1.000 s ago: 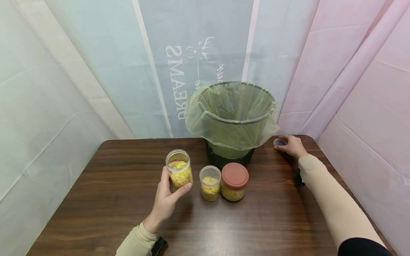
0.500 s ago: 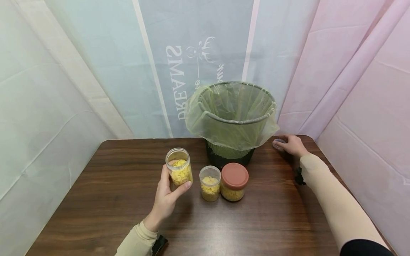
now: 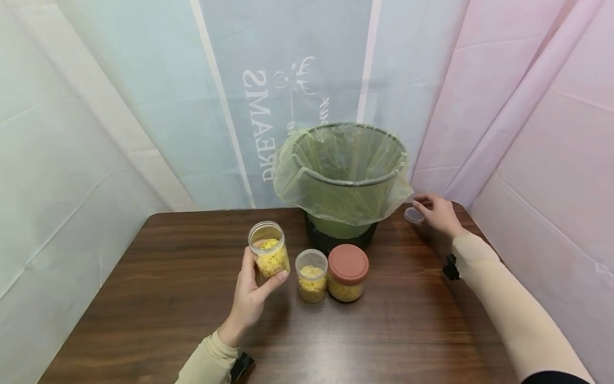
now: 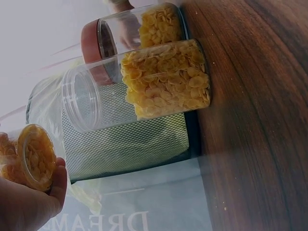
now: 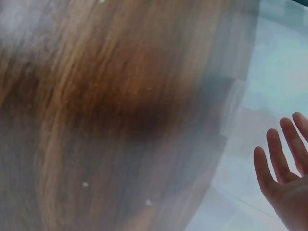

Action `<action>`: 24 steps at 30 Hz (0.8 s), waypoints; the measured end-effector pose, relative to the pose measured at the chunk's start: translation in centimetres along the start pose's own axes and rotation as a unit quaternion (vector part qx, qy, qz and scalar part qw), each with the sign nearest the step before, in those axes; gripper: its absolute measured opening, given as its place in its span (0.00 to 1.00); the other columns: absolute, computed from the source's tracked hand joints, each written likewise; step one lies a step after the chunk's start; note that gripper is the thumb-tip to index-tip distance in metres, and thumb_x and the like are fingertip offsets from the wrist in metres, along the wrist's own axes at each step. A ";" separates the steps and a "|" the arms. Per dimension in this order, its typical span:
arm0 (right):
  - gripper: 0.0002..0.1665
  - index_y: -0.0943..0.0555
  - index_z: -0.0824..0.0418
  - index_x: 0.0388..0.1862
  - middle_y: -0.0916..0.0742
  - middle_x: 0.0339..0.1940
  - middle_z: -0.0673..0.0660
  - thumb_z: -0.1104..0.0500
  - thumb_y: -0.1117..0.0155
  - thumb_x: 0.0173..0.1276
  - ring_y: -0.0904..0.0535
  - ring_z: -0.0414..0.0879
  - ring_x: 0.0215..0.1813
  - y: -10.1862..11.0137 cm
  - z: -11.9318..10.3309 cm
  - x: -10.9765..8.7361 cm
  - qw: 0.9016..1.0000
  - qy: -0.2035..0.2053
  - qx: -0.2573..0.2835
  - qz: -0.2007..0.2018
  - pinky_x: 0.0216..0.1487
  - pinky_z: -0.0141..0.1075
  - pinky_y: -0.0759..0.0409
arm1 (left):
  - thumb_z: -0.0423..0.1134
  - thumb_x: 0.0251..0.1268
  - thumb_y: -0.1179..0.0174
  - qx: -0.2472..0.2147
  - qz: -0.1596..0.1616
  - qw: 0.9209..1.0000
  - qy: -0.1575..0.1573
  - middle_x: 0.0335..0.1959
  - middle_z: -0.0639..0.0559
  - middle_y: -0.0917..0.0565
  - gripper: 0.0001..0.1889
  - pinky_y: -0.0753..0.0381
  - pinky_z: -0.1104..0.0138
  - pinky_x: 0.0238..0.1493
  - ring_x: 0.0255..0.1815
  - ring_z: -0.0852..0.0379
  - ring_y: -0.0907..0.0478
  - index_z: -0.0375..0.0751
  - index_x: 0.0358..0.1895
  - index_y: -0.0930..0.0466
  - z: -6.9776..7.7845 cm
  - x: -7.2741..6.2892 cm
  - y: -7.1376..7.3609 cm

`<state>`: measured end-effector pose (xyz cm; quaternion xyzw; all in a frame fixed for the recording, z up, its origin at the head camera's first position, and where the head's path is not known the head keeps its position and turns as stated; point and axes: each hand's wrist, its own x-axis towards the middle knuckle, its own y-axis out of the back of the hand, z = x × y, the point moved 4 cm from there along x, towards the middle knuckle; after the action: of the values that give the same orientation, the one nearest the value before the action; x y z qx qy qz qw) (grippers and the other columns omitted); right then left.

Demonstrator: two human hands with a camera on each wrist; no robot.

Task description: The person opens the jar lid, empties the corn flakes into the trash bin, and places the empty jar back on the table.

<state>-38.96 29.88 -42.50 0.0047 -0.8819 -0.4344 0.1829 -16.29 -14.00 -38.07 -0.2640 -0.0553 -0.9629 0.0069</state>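
My left hand (image 3: 249, 298) grips a clear jar (image 3: 272, 256) of yellow flakes, lidless and lifted over the table; its base shows in the left wrist view. Just right of it, a second open clear jar (image 4: 166, 79) of flakes stands on the table. Touching or nearly touching that one is a jar with a red-brown lid (image 3: 348, 264), also holding flakes. At the far right, a small clear lid (image 3: 414, 215) lies flat on the table. My right hand (image 3: 438, 214) hovers beside it, fingers apart and holding nothing, as the right wrist view (image 5: 288, 178) shows.
A mesh waste bin (image 3: 342, 229) lined with a pale green bag (image 3: 336, 200) stands behind the jars, near the back edge of the brown wooden table (image 3: 158, 298). Printed cloth (image 3: 216, 133) hangs round the back and sides.
My right hand has let go of the clear lid, leaving it on the table, and has lifted slightly away. The left hand keeps its hold on the jar, almost unmoved.
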 end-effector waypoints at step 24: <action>0.16 0.21 0.62 0.44 0.16 0.27 0.31 0.50 0.43 0.70 0.21 0.23 0.25 6.0 -9.0 -2.5 0.985 -0.014 0.094 0.144 0.24 0.21 0.25 | 0.24 0.54 0.36 -0.025 0.022 0.999 0.002 0.52 0.48 0.25 0.30 0.26 0.72 0.53 0.52 0.56 0.26 0.38 0.61 0.36 0.2 1.4 -0.7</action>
<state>-32.80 27.16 -33.71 -0.1113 -0.9129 -0.3182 0.2302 -17.44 -13.25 -37.28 -0.2635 -0.0252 -0.9641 0.0216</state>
